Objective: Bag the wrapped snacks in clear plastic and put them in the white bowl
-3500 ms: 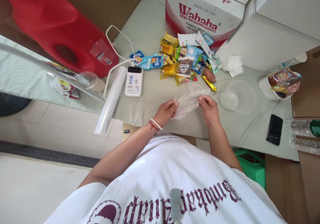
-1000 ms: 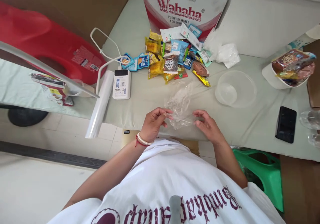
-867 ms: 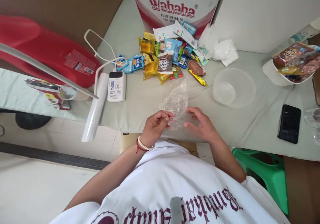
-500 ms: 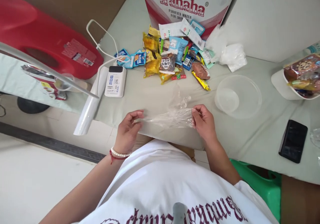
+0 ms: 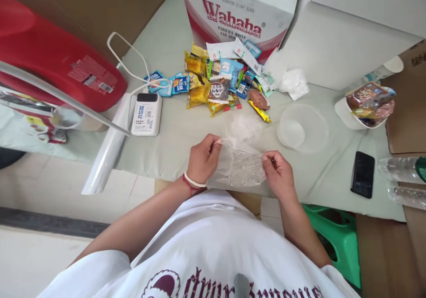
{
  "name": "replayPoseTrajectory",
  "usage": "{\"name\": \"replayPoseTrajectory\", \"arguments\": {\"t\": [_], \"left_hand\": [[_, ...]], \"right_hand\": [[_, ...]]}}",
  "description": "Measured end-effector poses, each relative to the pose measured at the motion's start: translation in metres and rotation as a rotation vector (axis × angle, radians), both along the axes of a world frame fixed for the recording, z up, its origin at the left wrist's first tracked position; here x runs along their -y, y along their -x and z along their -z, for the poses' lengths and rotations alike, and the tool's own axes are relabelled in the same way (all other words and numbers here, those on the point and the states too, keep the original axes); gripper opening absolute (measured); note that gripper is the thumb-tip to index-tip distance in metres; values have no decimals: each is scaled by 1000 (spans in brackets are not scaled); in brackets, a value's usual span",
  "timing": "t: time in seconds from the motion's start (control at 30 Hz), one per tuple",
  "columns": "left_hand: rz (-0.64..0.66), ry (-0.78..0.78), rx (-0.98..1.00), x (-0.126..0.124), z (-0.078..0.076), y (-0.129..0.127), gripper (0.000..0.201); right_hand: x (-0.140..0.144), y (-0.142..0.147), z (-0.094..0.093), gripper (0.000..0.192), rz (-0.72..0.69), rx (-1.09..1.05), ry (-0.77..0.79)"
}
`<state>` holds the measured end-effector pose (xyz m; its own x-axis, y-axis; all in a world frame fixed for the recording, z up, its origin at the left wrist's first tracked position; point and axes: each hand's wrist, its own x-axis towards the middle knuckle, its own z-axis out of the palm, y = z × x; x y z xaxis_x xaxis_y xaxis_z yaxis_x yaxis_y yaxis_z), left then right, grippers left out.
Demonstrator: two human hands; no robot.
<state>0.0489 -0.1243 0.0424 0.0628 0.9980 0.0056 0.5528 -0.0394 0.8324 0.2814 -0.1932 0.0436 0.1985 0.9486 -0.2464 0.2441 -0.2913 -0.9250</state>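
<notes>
Between my two hands a clear plastic bag (image 5: 238, 167) is stretched over the table's near edge. My left hand (image 5: 205, 157) pinches the bag's upper left part between thumb and curled fingers. On the other side my right hand (image 5: 278, 169) grips its right edge the same way. Crumpled whitish film (image 5: 244, 127) rises behind the bag; whether it belongs to the same bag I cannot tell. Farther back lies a heap of wrapped snacks (image 5: 219, 87) in yellow, blue, brown and white packets. A translucent round tub (image 5: 302, 129) is to the right of the bag.
At the left are a white power bank (image 5: 146, 115), a white plastic roll (image 5: 105, 156) and a big red jug (image 5: 60, 63). A Wahaba-style printed carton (image 5: 238, 14) stands behind the snacks. Rightward are a filled white container (image 5: 349, 114), a black phone (image 5: 363, 174) and clear bottles (image 5: 399, 169).
My left hand has moved right and slightly up, and has taken hold of the bag near its top. The bag is spread wider and hangs lower. The camera view has shifted.
</notes>
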Motion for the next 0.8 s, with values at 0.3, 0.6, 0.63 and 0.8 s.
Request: {"name": "replayPoseTrajectory", "arguments": {"t": [0.3,0.6,0.63,0.8], "left_hand": [[112,164,246,2,13,41,34],[242,71,221,6,17,59,57],[240,67,220,6,20,63,57],[87,102,185,0,37,85,56]], "right_hand": [[34,11,-29,55,-362,377,9],[-7,84,-15,35,-204,533,116],[-10,86,-12,33,-137,457,113],[-13,77,-20,29,104,331,20]]}}
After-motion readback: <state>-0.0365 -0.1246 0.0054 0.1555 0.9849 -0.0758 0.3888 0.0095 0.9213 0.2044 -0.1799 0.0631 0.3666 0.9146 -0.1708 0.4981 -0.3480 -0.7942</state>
